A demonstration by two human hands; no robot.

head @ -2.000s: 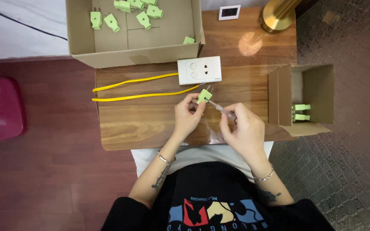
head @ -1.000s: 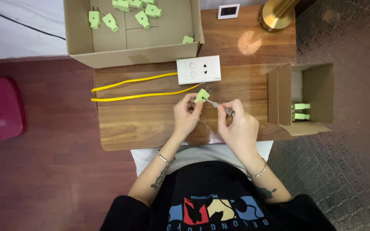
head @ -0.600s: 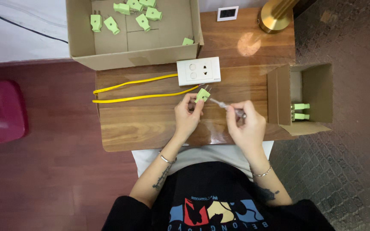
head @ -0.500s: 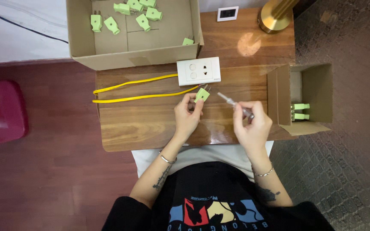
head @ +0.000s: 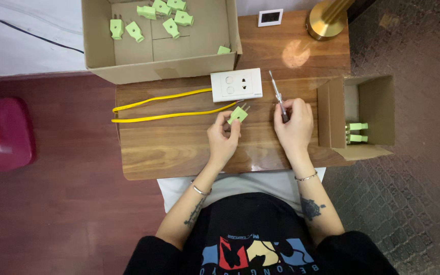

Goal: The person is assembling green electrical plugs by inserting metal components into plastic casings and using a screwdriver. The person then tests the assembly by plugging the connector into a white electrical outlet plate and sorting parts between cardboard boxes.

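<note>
Green plug (head: pixel 238 114) sits pinched in your left hand (head: pixel 223 137) near the tabletop's middle, yellow cable (head: pixel 169 107) attached; your right hand (head: pixel 295 122) grips the screwdriver (head: pixel 278 94). Probably mid-wiring: bring the tip onto the plug's screw.

Nine green plugs (head: pixel 238 114), two cardboard boxes (head: pixel 98 46), one white socket (head: pixel 236 85), one screwdriver (head: pixel 277 94), one yellow cable (head: pixel 164 107).

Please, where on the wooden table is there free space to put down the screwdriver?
Bare wood lies near the front edge of the table, below the yellow wires and left of the left hand. Another patch lies between the socket plate and the brass lamp base. It is crowded between the right hand and the small box.
</note>
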